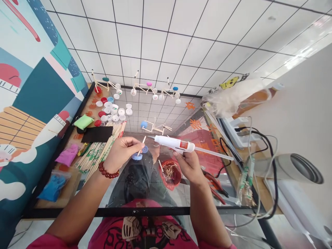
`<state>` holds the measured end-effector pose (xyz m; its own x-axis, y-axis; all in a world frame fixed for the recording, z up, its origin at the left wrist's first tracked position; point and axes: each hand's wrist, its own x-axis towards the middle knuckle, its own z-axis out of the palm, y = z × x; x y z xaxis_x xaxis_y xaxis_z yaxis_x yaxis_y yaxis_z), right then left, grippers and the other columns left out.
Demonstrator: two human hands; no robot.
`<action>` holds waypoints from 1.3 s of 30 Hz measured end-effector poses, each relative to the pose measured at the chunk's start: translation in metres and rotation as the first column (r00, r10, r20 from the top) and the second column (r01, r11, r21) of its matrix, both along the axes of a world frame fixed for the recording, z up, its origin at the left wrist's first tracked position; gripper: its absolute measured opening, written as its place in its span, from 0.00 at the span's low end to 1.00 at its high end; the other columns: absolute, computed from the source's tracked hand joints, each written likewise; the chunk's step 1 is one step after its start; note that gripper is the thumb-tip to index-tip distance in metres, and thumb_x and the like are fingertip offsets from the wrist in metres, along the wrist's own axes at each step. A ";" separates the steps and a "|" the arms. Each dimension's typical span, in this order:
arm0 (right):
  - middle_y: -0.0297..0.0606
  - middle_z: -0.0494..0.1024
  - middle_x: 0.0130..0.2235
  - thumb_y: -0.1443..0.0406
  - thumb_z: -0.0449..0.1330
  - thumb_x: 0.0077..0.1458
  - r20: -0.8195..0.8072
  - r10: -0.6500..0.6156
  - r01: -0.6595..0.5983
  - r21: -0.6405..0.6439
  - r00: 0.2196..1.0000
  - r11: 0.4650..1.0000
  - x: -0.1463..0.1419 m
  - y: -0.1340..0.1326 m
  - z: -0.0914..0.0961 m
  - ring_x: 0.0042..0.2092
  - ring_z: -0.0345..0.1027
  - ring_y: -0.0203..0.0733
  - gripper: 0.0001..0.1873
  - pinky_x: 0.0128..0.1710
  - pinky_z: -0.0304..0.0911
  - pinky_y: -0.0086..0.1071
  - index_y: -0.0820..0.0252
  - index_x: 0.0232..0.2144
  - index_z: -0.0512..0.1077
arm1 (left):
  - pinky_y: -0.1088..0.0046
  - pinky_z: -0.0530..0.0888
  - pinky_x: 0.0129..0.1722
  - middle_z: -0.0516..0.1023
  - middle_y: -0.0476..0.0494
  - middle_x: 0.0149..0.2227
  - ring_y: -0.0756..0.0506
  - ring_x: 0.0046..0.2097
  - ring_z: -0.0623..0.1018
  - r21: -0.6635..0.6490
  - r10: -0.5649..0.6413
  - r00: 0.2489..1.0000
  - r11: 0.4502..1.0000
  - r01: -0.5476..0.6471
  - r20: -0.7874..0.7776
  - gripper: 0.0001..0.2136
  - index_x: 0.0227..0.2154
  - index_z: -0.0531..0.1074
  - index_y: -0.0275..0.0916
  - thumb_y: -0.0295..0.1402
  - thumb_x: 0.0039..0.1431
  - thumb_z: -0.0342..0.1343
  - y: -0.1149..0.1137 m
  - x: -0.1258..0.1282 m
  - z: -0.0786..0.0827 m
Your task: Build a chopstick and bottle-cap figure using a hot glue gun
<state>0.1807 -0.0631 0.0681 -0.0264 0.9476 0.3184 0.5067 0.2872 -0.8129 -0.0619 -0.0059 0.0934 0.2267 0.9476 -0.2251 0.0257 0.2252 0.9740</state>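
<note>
My left hand (121, 152) pinches a short wooden stick (141, 145) that stands on a blue bottle cap (137, 156), held above the glass table. My right hand (188, 162) grips a white hot glue gun (175, 144) with a clear glue stick out the back; its nozzle points left, close to the stick's top. A red bead bracelet (107, 172) circles my left wrist.
Three stick-and-cap bicycle models (153, 90) stand at the table's far edge, another (154, 127) lies nearer. Loose bottle caps (112, 110), a bundle of sticks (100, 150), a black sheet (97, 134), red pliers (215, 185), a power strip (237, 129) with cables surround my hands.
</note>
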 end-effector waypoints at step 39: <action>0.33 0.77 0.32 0.69 0.56 0.60 0.048 0.059 -0.068 0.202 0.997 0.977 0.001 0.002 -0.006 0.31 0.70 0.37 0.06 0.34 0.66 0.30 0.57 0.39 0.71 | 0.79 0.71 0.22 0.77 0.47 0.22 0.53 0.23 0.73 0.004 -0.004 1.000 1.000 0.004 -0.028 0.13 0.23 0.75 0.34 0.38 0.43 0.70 -0.002 0.000 -0.004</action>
